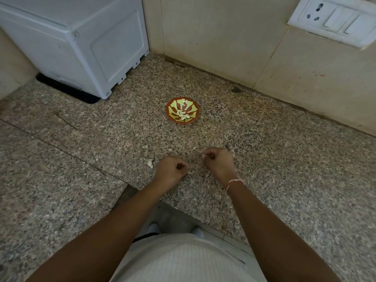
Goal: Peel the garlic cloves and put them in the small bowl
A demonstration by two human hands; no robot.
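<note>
Two fists low on counter (264, 159), near front edge: left hand (171, 168) curled, contents hidden; right hand (218, 162) curled, maybe pinching clove. Bowl (193, 104) with peeled cloves (184, 115) straight ahead, toward back wall, right hand nearer. Peel (150, 163) beside left.

Speckled granite counter (264, 159) bears bowl (169, 115), peel scrap (150, 163).

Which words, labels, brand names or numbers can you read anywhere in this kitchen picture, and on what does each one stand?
None can be read.
White appliance: no legible label or brand.
Switch plate: bare socket and switches, no markings.
Small bowl: painted pattern only, no lettering.
</note>
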